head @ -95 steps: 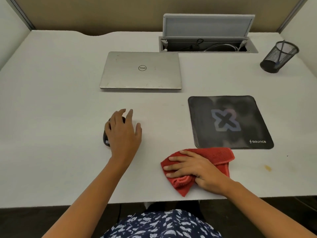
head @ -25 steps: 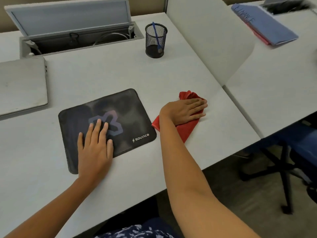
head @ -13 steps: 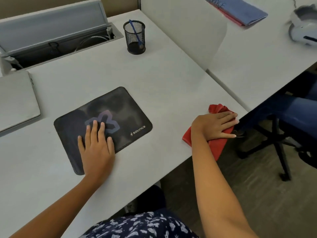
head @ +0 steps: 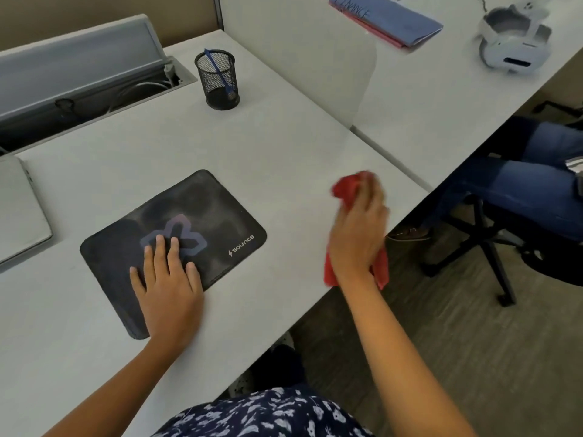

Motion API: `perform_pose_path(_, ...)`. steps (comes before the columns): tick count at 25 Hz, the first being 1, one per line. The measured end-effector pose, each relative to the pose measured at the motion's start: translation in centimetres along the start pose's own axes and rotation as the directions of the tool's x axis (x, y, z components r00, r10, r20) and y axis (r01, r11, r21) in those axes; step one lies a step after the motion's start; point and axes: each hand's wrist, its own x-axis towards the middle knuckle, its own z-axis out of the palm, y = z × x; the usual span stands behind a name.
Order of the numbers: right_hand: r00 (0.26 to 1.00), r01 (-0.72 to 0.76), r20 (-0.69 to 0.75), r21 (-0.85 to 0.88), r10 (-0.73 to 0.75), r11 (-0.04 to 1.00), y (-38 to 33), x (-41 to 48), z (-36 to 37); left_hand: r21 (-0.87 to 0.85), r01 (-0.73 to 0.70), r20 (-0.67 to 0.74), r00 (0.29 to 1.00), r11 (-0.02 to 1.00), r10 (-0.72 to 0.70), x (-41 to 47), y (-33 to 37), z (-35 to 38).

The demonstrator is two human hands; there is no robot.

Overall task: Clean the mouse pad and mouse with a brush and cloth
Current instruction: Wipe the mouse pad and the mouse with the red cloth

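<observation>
A black mouse pad (head: 217, 212) with a purple logo lies on the white desk (head: 284, 146). My left hand (head: 167, 279) rests flat on its near part, fingers straight. My right hand (head: 359, 228) grips a red cloth (head: 347, 187) at the desk's right front edge; the cloth is bunched, blurred, and hangs partly past the edge. A blue-handled brush (head: 217, 69) stands in a black mesh cup (head: 217, 80) at the back. The mouse is out of view.
A closed silver laptop (head: 19, 212) lies at the left, an open cable tray (head: 79, 86) behind it. A white divider (head: 299, 55) separates a neighbouring desk with a blue folder (head: 388, 20) and a white headset (head: 511, 39). A seated person's jeans-clad legs (head: 530, 181) and an office chair (head: 492, 244) are at right.
My right hand has gathered the flat cloth into a bunch and lifted it at the desk edge. My left hand stays on the pad. The view has shifted right.
</observation>
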Motion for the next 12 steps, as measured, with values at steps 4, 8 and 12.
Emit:
perform_pose_path(4, 0.847, 0.392, 0.426, -0.092, -0.32, 0.916, -1.0, -4.5, 2.3, -0.006, 0.002, 0.002, 1.0, 1.0, -0.002, 0.0, -0.2, 0.1)
perform_pose_path(8, 0.928, 0.212, 0.36, -0.288, -0.1, 0.934, 4.3, -3.3, 1.2, -0.005, 0.008, 0.002, 1.0, 1.0, -0.008, 0.1, -0.1, 0.2)
perform_pose_path(12, 0.9, -0.356, 0.077, -0.435, 0.428, 0.827, 5.8, 1.0, -0.8, 0.003, 0.007, 0.003, 1.0, 1.0, -0.007, 0.1, -0.2, 0.2)
